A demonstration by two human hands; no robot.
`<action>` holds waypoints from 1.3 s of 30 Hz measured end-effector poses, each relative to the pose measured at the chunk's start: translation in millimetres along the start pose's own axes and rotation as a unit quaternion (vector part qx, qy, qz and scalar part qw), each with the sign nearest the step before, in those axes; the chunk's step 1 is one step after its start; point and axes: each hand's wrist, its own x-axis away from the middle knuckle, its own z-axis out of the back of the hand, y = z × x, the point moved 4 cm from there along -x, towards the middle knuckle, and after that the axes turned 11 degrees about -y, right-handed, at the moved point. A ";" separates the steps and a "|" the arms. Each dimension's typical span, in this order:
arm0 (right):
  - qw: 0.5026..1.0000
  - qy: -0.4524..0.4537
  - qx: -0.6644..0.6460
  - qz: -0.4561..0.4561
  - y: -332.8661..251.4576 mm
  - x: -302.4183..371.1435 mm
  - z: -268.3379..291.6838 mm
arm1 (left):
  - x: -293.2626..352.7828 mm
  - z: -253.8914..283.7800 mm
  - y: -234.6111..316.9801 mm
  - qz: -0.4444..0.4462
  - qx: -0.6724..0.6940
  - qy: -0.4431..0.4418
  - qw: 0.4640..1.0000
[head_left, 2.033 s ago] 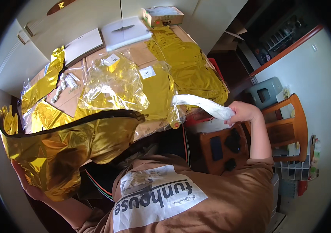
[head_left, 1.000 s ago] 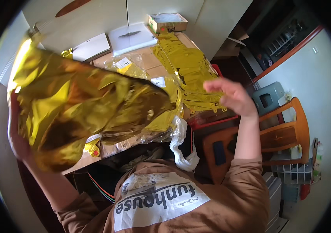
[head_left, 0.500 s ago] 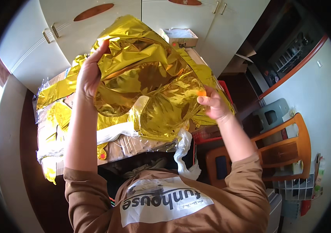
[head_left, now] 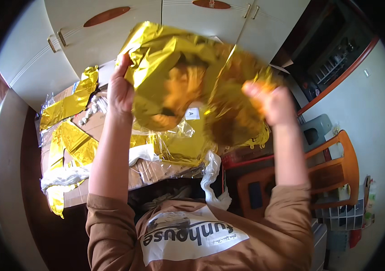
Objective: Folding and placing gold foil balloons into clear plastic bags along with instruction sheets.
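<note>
A large flat gold foil balloon, limp and shiny, is stretched up between my two hands above the cardboard-covered table. My left hand grips its left edge, thumb on the near side. On its right edge my right hand is closed on the foil, blurred by motion. Beneath it lie a clear plastic wrapper and more gold foil with a small white label. Other flat gold foil balloons are spread at the left of the table. What the raised balloon covers behind it is hidden.
White crumpled plastic runs along the table's near edge, and a twisted white strip hangs off it. Cabinets stand behind. A wooden chair and a grey stool are at the right.
Both hands have shifted right with the balloon, the right hand also upward and farther out. The balloon is spread wider, uncovering the label, wrapper and small whitish items at the left.
</note>
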 end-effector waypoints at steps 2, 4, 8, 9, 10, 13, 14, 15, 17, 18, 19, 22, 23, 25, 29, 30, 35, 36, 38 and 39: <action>0.970 -0.031 0.168 0.171 -74.0 -8.7 36.5 | -10.3 -0.4 -22.0 0.003 0.072 -0.091 0.993; 0.949 -0.066 0.261 0.161 -119.8 -27.9 69.0 | -24.3 -11.2 -49.7 -0.050 -0.019 0.041 0.998; 0.864 -0.038 0.482 0.141 -216.1 -40.6 73.7 | -33.2 6.2 -121.9 0.090 0.155 -0.232 0.956; 0.840 -0.025 0.526 0.129 -232.0 -40.3 66.1 | -27.0 1.2 -148.9 0.147 0.119 -0.079 0.979; 0.812 -0.001 0.575 0.096 -250.6 -31.1 66.4 | -13.7 -10.1 -184.7 0.216 0.091 0.060 0.970; 0.762 0.006 0.643 0.079 -279.4 -36.5 48.6 | 20.1 -9.3 -230.2 0.360 0.133 0.029 0.923; 0.749 0.009 0.659 0.072 -280.5 -36.5 44.4 | 31.5 -12.7 -241.0 0.373 0.159 0.036 0.913; 0.733 0.005 0.678 0.058 -279.7 -40.2 49.9 | 40.1 -24.4 -246.0 0.349 0.199 0.048 0.915; 0.709 0.016 0.705 0.022 -277.1 -36.9 53.3 | 53.5 -47.9 -251.1 0.313 0.217 -0.012 0.924; 0.723 0.014 0.690 0.029 -273.3 -38.1 51.5 | 59.6 -60.2 -246.4 0.299 0.212 -0.026 0.930; 0.737 0.012 0.675 0.035 -269.1 -39.4 50.1 | 63.2 -69.1 -245.4 0.298 0.208 -0.036 0.931; 0.770 0.002 0.634 0.072 -259.2 -27.7 58.7 | 66.8 -91.6 -248.6 0.301 0.206 -0.004 0.931; 0.777 0.005 0.627 0.061 -257.2 -25.5 59.7 | 65.9 -93.1 -244.9 0.275 0.203 0.021 0.939; 0.802 -0.023 0.590 0.094 -247.8 -10.2 70.5 | 64.0 -100.5 -231.4 0.233 0.201 0.068 0.949; 0.752 -0.002 0.597 0.281 -210.5 23.1 112.8 | 41.8 -92.7 -183.7 0.178 0.166 0.114 0.963; 0.711 -0.031 0.625 0.321 -207.7 42.9 91.4 | 34.2 -86.0 -173.5 0.182 0.146 0.155 0.960; 0.673 -0.078 0.634 0.373 -171.5 113.5 48.9 | 6.0 -39.6 -173.7 0.255 0.005 0.161 0.954; 0.692 -0.066 0.604 0.389 -156.4 119.1 55.1 | 2.6 -34.0 -179.4 0.266 -0.030 0.179 0.947; 0.736 -0.069 0.588 0.327 -129.8 120.2 71.2 | -7.4 -14.4 -190.8 0.290 -0.097 0.204 0.930; 0.758 -0.076 0.564 0.320 -106.7 110.2 81.2 | -13.0 3.6 -188.5 0.290 -0.142 0.227 0.919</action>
